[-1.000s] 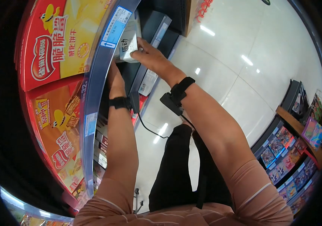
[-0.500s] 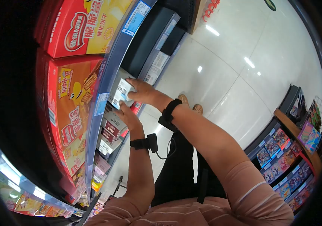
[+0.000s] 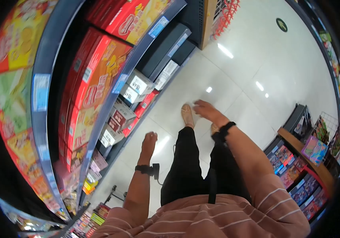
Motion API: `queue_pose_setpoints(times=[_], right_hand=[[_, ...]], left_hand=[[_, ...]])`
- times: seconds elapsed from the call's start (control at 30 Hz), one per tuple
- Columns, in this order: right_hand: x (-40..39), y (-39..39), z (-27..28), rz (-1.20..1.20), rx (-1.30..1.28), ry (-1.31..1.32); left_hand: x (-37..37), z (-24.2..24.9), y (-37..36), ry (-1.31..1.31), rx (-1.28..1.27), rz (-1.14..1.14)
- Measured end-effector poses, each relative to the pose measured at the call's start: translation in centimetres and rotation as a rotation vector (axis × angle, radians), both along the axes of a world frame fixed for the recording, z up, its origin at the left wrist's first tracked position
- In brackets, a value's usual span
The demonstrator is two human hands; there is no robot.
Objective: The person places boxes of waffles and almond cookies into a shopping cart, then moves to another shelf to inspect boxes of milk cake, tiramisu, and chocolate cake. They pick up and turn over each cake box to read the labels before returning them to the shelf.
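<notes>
My left hand (image 3: 149,142) hangs over the floor to the right of the lower shelf, its fingers loosely curled together with no object visible in them. Further right, my right hand (image 3: 209,112) is held above my shoes, fingers apart and nothing in it. Neither hand touches the shelf. A white-labelled box (image 3: 139,85) lies on the low shelf, beside another white-labelled box (image 3: 131,95). Nearer to my left hand are a dark red and grey box (image 3: 123,115) and a further pale box (image 3: 111,136).
Large red snack boxes (image 3: 102,75) fill the shelf above, on the left. A blue-grey shelf edge (image 3: 41,93) runs along the far left. Wooden-edged racks with colourful packs (image 3: 283,154) stand at the right. A green floor sign (image 3: 281,24) is at the top right.
Both hands have let go of the white-labelled box and drawn back from the shelf to the right. The box now rests on the low shelf. The view has shifted, showing more shelf on the left.
</notes>
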State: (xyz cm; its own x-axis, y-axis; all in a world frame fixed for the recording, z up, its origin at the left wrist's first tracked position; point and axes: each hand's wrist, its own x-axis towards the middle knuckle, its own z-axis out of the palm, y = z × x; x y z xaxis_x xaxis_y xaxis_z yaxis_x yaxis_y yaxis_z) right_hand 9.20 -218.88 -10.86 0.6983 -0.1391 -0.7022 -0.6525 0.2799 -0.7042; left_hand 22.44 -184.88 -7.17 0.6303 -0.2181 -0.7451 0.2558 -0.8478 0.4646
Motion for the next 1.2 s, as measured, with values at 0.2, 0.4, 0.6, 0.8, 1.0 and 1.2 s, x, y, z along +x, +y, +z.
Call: queue_pose_setpoints(times=[0.2, 0.4, 0.6, 0.8, 1.0, 1.2], right_hand=[[-23.4, -5.9, 0.4, -0.03, -0.019, 0.282], [-40.3, -13.7, 1.0, 0.025, -0.109, 0.5], [-31.3, -12.5, 5.9, 0.053, -0.208, 0.566], [-16.2, -2.8, 10.5, 0.264, -0.248, 0.244], [-7.3, 11.7, 11.3, 0.591, -0.316, 0.2], [-1.8, 26.9, 11.9, 0.862, -0.279, 0.21]], left_hand=[[-11.6, 3.1, 14.7, 0.348, 0.168, 0.415], [-12.2, 10.2, 26.3, 0.068, 0.23, 0.528], [-17.9, 18.3, 28.3, -0.366, -0.019, 0.502], [-36.0, 5.1, 31.5, -0.166, 0.062, 0.35], [-50.3, 7.0, 36.3, 0.337, -0.057, 1.024], [-55.9, 7.0, 44.4, 0.191, -0.171, 1.458]])
